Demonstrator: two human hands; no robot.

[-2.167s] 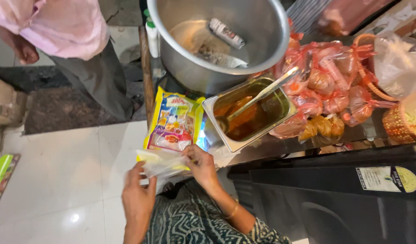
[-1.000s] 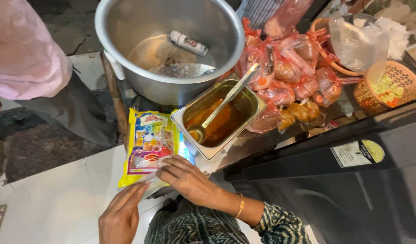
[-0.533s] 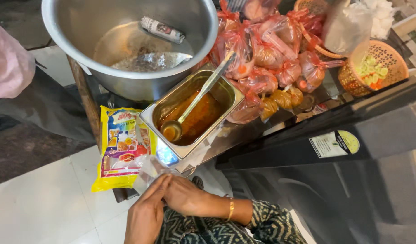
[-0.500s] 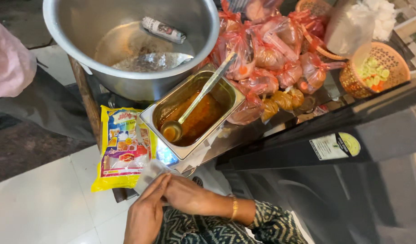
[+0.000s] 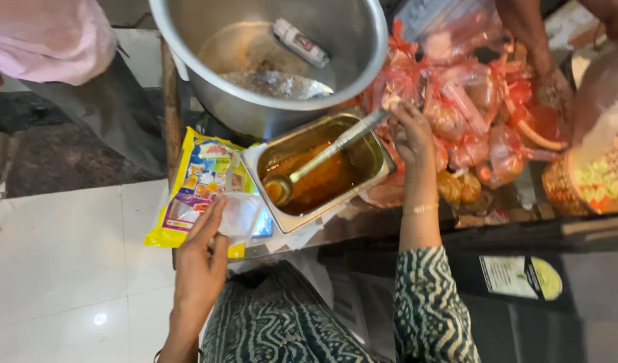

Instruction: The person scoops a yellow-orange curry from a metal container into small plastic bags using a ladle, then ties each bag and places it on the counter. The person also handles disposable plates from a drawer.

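This looks like a street-food stall or small takeaway counter, though the narrow view leaves the wider setting unsure. A big steel pot (image 5: 269,60) stands on the desk (image 5: 363,225) beside a rectangular steel pan (image 5: 319,171) of orange-brown sauce with a ladle (image 5: 329,151) in it. A heap of knotted clear bags (image 5: 470,107) filled with reddish food lies alongside, next to a woven basket (image 5: 591,185) and a yellow printed packet (image 5: 201,191). Another person stands close by on the pale tiled floor (image 5: 60,269).
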